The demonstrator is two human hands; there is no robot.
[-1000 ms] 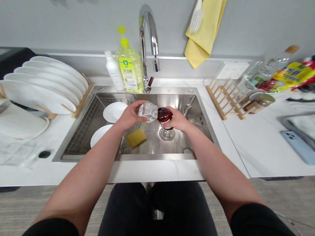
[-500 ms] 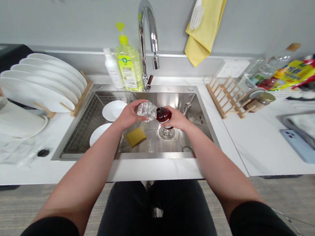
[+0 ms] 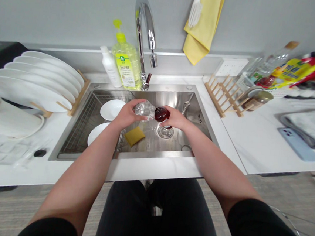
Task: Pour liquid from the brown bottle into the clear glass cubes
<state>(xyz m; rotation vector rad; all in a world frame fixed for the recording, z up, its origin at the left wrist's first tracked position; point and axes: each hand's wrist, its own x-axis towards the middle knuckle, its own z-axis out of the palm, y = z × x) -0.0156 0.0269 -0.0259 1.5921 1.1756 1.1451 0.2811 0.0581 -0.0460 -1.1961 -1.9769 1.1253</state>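
Note:
Over the sink (image 3: 154,155), my left hand (image 3: 128,113) is wrapped round a clear, faceted glass (image 3: 145,110), its fingers on the far side and thumb on the near side. My right hand (image 3: 175,117) grips a dark red bottle (image 3: 162,114) that lies tilted, its narrow neck pointing left at the glass. Neck and glass meet or nearly meet; I cannot tell if they touch. Below them is the drain (image 3: 165,132). A yellow sponge (image 3: 134,136) lies on the sink floor, beside two white bowls (image 3: 112,109) in a wire basket (image 3: 82,123).
A chrome faucet (image 3: 145,31) arches behind the sink, with dish soap (image 3: 126,65) and a white bottle (image 3: 110,67) to its left. White plates (image 3: 39,75) stand in a rack on the left. A wooden rack (image 3: 226,97), a jar (image 3: 259,100) and a phone (image 3: 298,144) are on the right.
The camera view has shifted slightly. The red bottle tips a little more toward the left, and both hands keep their holds over the sink.

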